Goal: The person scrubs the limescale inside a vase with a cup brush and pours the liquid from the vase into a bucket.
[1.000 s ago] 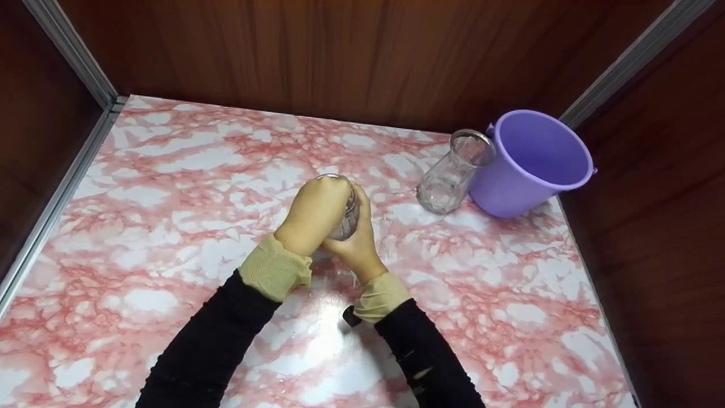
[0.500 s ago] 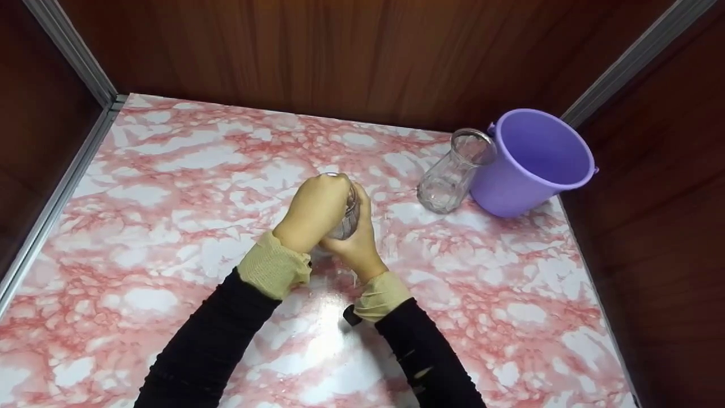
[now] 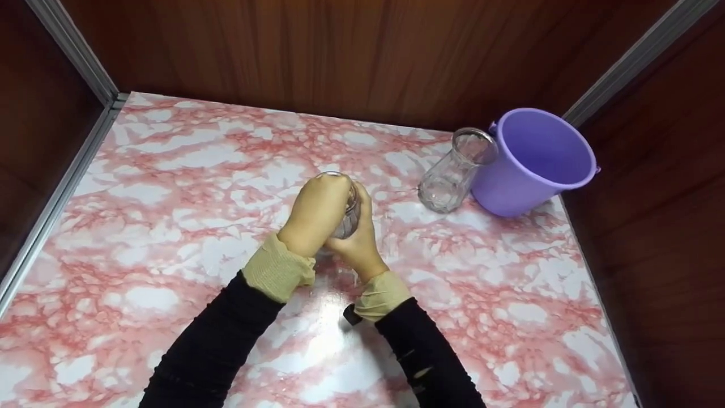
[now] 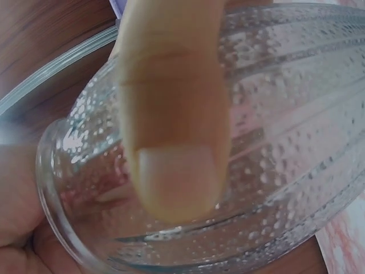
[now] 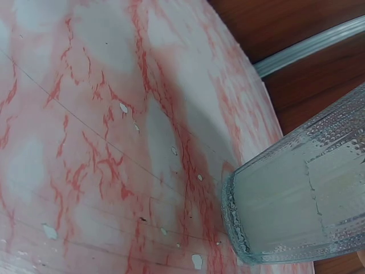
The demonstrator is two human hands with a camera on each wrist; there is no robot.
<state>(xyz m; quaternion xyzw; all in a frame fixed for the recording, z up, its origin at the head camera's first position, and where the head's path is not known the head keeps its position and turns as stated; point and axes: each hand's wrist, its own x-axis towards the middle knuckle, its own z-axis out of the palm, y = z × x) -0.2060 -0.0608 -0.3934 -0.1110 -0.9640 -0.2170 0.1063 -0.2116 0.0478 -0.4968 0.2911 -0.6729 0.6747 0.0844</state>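
My right hand (image 3: 359, 246) grips the side of a clear glass vase (image 3: 346, 224). The vase tilts, with its base close over the table in the right wrist view and its ribbed wall (image 4: 291, 114) covered in droplets. A thumb (image 4: 177, 131) lies along that wall in the left wrist view. My left hand (image 3: 318, 209) is bent over the mouth, its fingers hidden; I cannot tell what they hold. Something pale (image 5: 274, 200) shows through the lower glass. A second clear vase (image 3: 447, 181), with a flared rim, stands at the right.
A purple bucket (image 3: 532, 158) stands beside the second vase at the back right. The table (image 3: 170, 238) has a red and white marbled top, with a wet shine in front of the hands. Dark wood panels (image 3: 317, 56) enclose its back and sides.
My left hand and forearm have shifted very slightly right over the vase's mouth. My right hand keeps its grip, and the second vase and bucket have not moved.
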